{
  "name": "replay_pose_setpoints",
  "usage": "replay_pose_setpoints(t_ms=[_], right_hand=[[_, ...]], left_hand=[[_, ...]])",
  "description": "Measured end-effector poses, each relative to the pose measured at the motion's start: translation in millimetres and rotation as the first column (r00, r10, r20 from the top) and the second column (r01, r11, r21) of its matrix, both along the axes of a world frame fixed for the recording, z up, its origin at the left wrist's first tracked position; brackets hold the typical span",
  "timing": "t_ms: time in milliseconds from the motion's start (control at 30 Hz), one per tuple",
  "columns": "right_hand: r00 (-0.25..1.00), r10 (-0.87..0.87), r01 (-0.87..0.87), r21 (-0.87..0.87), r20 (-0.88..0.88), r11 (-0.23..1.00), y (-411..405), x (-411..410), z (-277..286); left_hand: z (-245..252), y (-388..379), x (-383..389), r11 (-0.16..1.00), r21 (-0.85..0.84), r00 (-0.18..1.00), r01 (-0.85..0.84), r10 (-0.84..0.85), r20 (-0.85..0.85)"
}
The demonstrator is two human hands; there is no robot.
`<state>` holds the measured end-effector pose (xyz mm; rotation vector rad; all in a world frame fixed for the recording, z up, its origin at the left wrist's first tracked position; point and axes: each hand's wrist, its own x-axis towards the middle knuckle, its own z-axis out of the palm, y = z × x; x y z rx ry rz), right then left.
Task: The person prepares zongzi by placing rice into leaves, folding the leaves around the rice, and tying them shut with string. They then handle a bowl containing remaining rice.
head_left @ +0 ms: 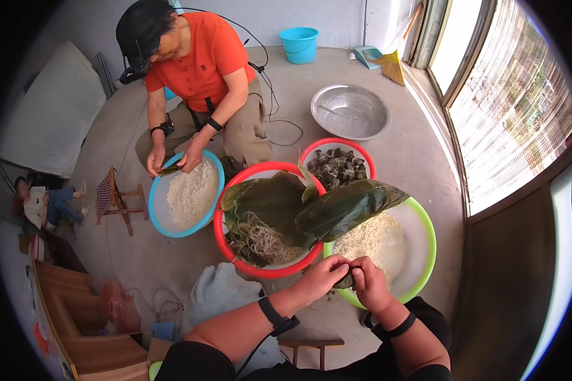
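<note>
My left hand (325, 277) and my right hand (371, 284) together grip a small dark-green leaf-wrapped dumpling (346, 280). They are at the near rim of a green-rimmed basin (426, 257) holding pale rice (369, 240). Left of it, a red-rimmed basin (271, 273) holds wide green leaves (271, 200) and a tangle of pale strings (267, 240). One broad leaf (348, 209) lies across from this basin towards the rice. Behind, wrapped and tied dumplings (336, 169) fill a smaller red-rimmed basin (369, 157).
A co-worker (205, 66) sits opposite, holding leaves over a blue-rimmed basin (221, 190) of rice. A metal basin (351, 112) stands behind the dumplings. At the left is a small folding stool (119, 200); a wooden stool (312, 343) is below my arms. Another person (52, 202) sits far left.
</note>
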<state>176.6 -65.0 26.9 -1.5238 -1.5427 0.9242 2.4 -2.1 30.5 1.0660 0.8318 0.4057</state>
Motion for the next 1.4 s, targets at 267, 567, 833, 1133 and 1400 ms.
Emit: replay_pose_setpoints(t_ms=[267,567,833,1133,1400], right_hand=[[0.999,-0.047,0.047,0.021,0.021,0.999,5,-5,-2],[0.997,-0.042,0.04,-0.026,-0.062,0.999,24,-23,2],[0.997,-0.056,0.055,-0.016,-0.055,0.998,22,-26,-8],[0.954,-0.024,-0.03,-0.178,-0.298,0.984,27,-33,7],[0.926,0.059,-0.174,-0.283,-0.372,0.943,39,-22,12]], left_hand=[[-6,-7,-4,0.903,0.425,0.99,0.063,-0.002,-0.143],[17,0,-18,0.784,0.62,0.959,0.028,0.153,-0.237],[2,-5,-23,0.814,0.578,0.971,0.058,0.089,-0.224],[-1,-3,-32,0.918,0.387,0.985,-0.084,0.134,-0.105],[-7,4,-41,0.977,0.092,0.979,-0.19,0.196,-0.055]])
